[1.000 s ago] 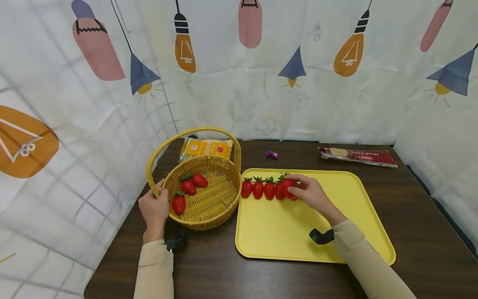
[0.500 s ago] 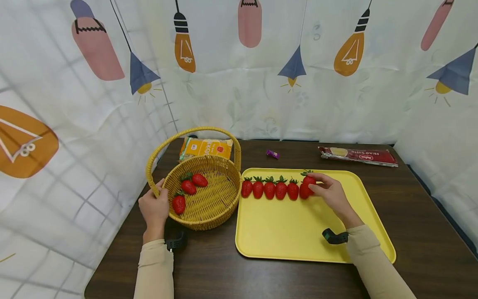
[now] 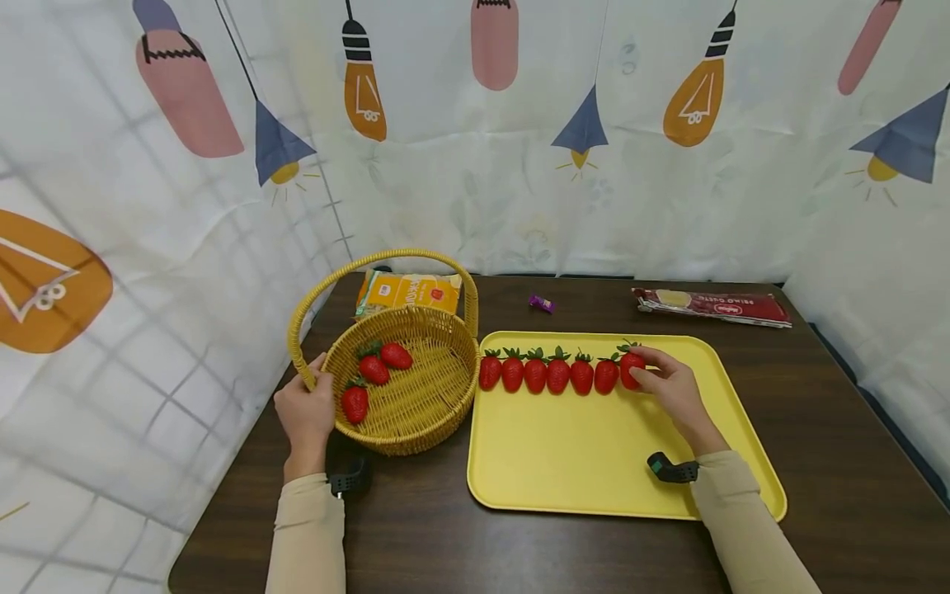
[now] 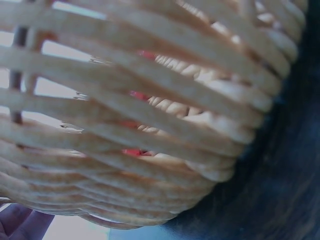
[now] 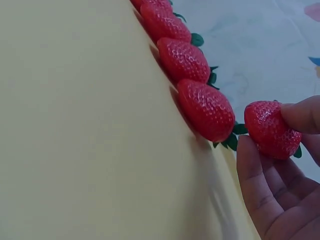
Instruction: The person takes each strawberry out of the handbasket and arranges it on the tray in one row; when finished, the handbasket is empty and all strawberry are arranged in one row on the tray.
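Pinching: the right hand [image 3: 677, 394] has a red, cone-shaped, green-leaved strawberry [image 3: 630, 370] clamped between thumb and fingers.
Row: six matching red strawberries [image 3: 557, 376] lie side by side along the far half of a rectangular yellow tray [image 3: 564, 462].
Berry's shift: over the row a second ago, now just beyond its right end; it seems aligned as the seventh, though contact with the tray is unclear.
Basket: the left hand [image 3: 306, 412] grips a round, golden, woven basket [image 3: 426, 396] by its arched handle [image 3: 411, 252]; three berries [image 3: 374, 370] remain inside, unchanged.
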`<state>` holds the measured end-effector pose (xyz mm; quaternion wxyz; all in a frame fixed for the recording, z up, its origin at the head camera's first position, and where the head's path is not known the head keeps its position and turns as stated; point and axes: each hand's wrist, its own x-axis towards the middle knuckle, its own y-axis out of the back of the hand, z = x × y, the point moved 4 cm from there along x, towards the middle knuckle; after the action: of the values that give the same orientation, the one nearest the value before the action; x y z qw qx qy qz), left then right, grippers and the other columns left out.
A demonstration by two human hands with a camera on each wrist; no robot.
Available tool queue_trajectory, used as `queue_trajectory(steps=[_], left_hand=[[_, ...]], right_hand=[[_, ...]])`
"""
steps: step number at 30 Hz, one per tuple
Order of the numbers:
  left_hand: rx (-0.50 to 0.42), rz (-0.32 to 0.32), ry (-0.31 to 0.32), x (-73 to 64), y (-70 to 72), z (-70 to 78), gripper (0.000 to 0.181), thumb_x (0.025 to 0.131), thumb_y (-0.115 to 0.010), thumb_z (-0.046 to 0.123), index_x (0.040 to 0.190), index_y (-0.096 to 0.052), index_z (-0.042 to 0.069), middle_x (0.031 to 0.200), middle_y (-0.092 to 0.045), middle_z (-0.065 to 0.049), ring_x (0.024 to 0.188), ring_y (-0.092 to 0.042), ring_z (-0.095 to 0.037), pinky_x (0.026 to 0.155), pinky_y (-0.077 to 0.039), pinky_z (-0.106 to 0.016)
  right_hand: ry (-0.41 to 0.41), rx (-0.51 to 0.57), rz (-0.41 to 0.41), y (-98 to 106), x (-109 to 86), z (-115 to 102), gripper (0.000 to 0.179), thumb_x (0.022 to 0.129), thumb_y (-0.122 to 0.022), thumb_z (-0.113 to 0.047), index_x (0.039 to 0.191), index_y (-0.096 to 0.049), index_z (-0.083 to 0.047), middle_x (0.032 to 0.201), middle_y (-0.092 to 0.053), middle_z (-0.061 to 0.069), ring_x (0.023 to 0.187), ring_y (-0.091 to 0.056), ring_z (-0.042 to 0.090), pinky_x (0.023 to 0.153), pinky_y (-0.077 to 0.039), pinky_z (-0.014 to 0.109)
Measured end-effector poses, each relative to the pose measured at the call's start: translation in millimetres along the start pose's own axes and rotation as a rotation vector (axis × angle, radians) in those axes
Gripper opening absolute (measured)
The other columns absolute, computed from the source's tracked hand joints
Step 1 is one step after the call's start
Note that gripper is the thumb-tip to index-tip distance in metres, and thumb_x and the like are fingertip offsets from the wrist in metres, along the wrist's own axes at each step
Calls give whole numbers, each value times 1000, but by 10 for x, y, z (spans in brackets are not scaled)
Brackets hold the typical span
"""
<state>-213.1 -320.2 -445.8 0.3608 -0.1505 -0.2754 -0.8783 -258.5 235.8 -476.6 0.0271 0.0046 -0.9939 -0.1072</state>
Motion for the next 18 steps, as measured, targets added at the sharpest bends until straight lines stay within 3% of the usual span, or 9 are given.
queue_trajectory(steps=[2,12,18], left_hand=[[-2,-1,-2,-2,-3,2,26,88,-55,4,65,-66,-4,110,-73,-5,36,-18,-7,38,-19,-23],[-7,3,-2,8,0,24,26,88,-55,5,68,-69,-4,110,-73,-5,39,-20,-8,39,-19,-23],[-13,3,-9,-4,5,25,30,88,-54,5,58,-57,2,110,-73,-6,39,-20,-4,39,-19,-23]], right_hand=[[-3,-15,9,23,-2,22,49,95,-63,-21,137,-52,1,128,-52,15,93,-61,1,77,-53,20],[-68,-121,79,140,-12,129,46,97,-60,-21,138,-53,-2,134,-49,22,93,-56,-1,76,-51,16],[-88,-176,106,160,-1,174,44,96,-62,-22,135,-56,-3,131,-52,23,86,-59,-5,73,-52,16]])
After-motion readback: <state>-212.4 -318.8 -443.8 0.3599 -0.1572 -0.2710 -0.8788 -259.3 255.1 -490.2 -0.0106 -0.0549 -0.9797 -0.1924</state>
